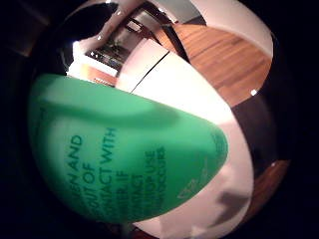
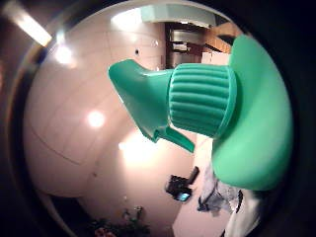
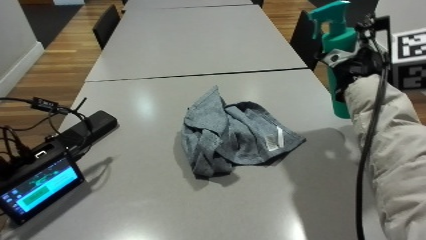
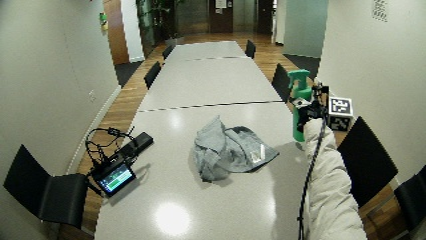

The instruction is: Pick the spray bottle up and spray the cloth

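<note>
Green plastic catches the eye first: the spray bottle (image 3: pixel 338 55) is up in the air near the right edge of the table (image 3: pixel 200 40), and it does not seem to touch the surface. The gloved right hand (image 3: pixel 353 62) is wrapped around its body below the neck, fingers curled on it, so the bottle is clearly carried and not resting. It stands almost upright, with the ribbed collar and the nozzle head on top. I think it is held this way so that the nozzle can be turned toward the target.

The grey cloth (image 3: pixel 233 132) lies crumpled near the middle of the table, well apart from the bottle, with a small white label showing on one fold. Its place leaves free room for the spray to reach it.

About what is inside the bottle I cannot tell; the plastic is not transparent. Printed warning text shows on its side in the palm view.

At the left edge sit a small screen (image 3: pixel 40 187) and a black box with cables (image 3: pixel 83 127), away from the cloth.
</note>
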Demonstrator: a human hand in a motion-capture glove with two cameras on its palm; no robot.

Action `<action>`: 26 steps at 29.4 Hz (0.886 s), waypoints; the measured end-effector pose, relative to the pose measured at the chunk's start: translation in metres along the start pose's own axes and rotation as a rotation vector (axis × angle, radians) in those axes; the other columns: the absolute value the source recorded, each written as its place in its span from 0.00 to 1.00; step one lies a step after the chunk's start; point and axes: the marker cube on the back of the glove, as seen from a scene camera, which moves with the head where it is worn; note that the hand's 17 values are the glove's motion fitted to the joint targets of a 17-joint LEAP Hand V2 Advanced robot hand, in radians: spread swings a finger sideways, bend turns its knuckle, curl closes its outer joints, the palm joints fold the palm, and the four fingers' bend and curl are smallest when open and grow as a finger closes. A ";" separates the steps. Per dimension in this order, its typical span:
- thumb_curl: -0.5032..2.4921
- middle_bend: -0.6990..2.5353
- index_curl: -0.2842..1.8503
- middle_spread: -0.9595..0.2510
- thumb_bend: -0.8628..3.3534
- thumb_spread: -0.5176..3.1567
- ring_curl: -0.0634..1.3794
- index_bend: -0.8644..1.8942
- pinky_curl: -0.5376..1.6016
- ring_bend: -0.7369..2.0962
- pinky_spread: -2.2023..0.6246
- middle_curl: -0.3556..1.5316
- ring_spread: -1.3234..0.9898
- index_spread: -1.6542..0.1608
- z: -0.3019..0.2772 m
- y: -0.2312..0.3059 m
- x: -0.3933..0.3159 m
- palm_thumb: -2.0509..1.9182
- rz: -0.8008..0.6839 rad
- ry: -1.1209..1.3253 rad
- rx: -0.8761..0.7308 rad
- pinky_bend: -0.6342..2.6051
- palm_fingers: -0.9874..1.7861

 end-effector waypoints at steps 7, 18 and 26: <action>0.36 0.33 0.29 0.69 0.22 0.26 0.34 0.36 0.43 0.46 0.71 0.43 0.51 0.75 0.031 -0.003 -0.082 0.83 -0.226 0.380 -0.067 0.31 0.68; 0.37 0.32 0.29 0.69 0.21 0.25 0.36 0.36 0.43 0.45 0.71 0.45 0.52 0.75 0.083 0.010 -0.136 0.83 -0.435 0.850 -0.166 0.30 0.69; 0.38 0.31 0.29 0.69 0.20 0.25 0.36 0.36 0.44 0.45 0.71 0.45 0.52 0.75 0.104 0.021 -0.133 0.83 -0.498 1.062 -0.179 0.30 0.69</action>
